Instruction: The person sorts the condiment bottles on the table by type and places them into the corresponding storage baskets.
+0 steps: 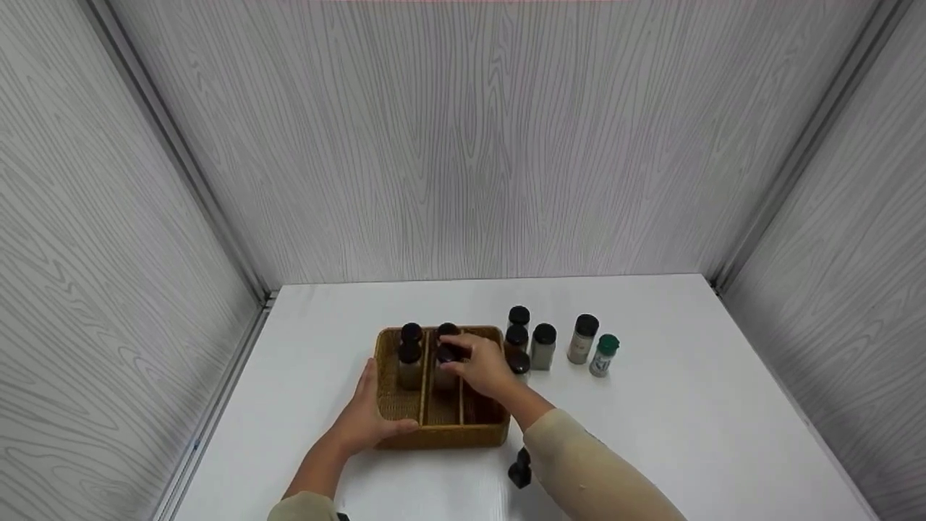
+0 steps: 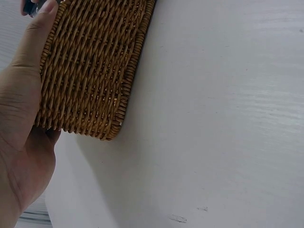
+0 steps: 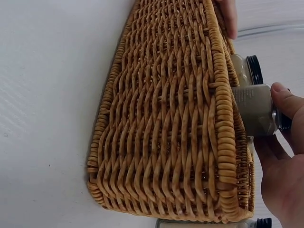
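Observation:
A brown wicker basket (image 1: 441, 436) with three compartments stands on the table. My left hand (image 1: 365, 414) rests on its front left corner, thumb along the front wall and straight fingers along the left side. Over the middle compartment, my right hand (image 1: 483, 365) pinches a spice jar (image 3: 254, 109) near its black lid, between thumb and fingers. That jar is upright, its lower part hidden by the basket wall. Behind it in the same compartment is another black-lidded jar (image 1: 448, 329). In the left compartment stand two more jars, the nearer jar (image 1: 410, 370) showing pale contents.
Close along the basket's right side stand several black-lidded jars (image 1: 518, 339). Farther right are a greyish jar (image 1: 542, 351), a pale jar (image 1: 581, 344) and a green-lidded jar (image 1: 602, 358). A small black object (image 1: 519, 474) lies beside the right sleeve, which partly covers it.

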{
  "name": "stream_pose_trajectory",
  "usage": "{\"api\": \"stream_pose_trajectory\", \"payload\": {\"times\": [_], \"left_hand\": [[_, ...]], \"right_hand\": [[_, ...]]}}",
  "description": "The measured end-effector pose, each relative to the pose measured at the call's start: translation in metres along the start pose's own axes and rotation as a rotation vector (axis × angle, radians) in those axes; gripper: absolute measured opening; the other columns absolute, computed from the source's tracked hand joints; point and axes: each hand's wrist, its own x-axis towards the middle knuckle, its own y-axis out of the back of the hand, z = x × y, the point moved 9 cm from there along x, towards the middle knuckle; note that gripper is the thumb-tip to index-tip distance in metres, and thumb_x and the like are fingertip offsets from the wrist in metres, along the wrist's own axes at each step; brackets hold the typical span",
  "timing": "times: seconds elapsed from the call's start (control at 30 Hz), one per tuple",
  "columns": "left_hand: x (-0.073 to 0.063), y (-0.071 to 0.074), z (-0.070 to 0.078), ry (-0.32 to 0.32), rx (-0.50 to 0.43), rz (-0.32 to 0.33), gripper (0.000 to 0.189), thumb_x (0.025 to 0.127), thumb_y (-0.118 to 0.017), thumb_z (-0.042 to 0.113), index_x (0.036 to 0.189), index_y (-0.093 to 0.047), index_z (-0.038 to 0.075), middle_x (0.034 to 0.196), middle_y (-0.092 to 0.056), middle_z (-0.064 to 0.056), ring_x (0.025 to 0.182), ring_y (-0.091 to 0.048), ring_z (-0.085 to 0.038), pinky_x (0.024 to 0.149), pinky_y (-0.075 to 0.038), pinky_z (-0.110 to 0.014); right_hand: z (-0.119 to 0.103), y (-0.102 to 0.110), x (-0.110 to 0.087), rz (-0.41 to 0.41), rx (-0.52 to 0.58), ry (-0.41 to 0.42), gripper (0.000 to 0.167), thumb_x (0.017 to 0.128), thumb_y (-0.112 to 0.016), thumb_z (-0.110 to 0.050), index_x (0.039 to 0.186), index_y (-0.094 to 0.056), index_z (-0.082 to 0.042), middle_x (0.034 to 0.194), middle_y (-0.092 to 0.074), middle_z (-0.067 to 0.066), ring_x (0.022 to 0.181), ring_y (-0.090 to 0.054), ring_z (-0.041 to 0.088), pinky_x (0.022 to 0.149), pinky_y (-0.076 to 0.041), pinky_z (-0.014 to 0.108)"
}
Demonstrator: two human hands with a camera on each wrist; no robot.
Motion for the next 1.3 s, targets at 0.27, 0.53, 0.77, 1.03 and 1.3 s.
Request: {"api": "stream_pose_trajectory", "payload": {"times": [0.27,0.53,0.77,1.03,1.3], "left_hand": [[0.0,0.0,0.001,-0.006,-0.011,0.007,0.153,0.076,-0.094,0.063,0.175,0.013,0.016,0.185,0.011,-0.014,0.166,-0.022,-0.051,0.129,-0.034,-0.068],[0.0,-0.002,0.0,-0.01,-0.021,0.004,0.152,0.077,-0.095,0.061,0.175,0.013,0.017,0.184,0.011,-0.015,0.165,-0.022,-0.052,0.128,-0.034,-0.068],[0.001,-0.001,0.0,-0.011,-0.018,0.017,0.154,0.075,-0.095,0.063,0.175,0.011,0.014,0.184,0.009,-0.016,0.166,-0.022,-0.051,0.13,-0.034,-0.066],[0.001,0.0,0.0,-0.016,-0.031,0.017,0.155,0.074,-0.095,0.065,0.175,0.011,0.016,0.185,0.01,-0.013,0.168,-0.019,-0.048,0.13,-0.033,-0.066],[0.0,0.001,-0.001,-0.024,-0.019,0.025,0.154,0.074,-0.095,0.065,0.175,0.009,0.015,0.185,0.009,-0.013,0.167,-0.02,-0.048,0.13,-0.034,-0.066]], "right_hand": [[0.002,-0.005,0.004,-0.021,-0.068,0.038,0.051,0.092,-0.088,-0.02,0.141,-0.074,-0.012,0.144,-0.073,0.012,0.142,-0.064,0.035,0.122,-0.05,0.051],[0.006,-0.006,0.006,-0.02,-0.096,0.038,0.05,0.092,-0.088,-0.018,0.14,-0.075,-0.016,0.143,-0.074,0.011,0.141,-0.064,0.037,0.121,-0.051,0.052],[0.007,-0.008,0.008,-0.047,-0.113,0.014,0.048,0.093,-0.087,-0.016,0.139,-0.076,-0.018,0.143,-0.074,0.011,0.143,-0.062,0.038,0.121,-0.051,0.053],[0.008,-0.011,0.011,-0.051,-0.104,0.018,0.047,0.091,-0.088,-0.011,0.137,-0.077,-0.015,0.132,-0.072,0.012,0.126,-0.07,0.03,0.107,-0.06,0.045],[0.005,-0.012,0.01,-0.043,-0.105,0.001,0.045,0.093,-0.087,-0.011,0.137,-0.076,-0.013,0.131,-0.069,0.013,0.125,-0.069,0.032,0.107,-0.06,0.047]]}}
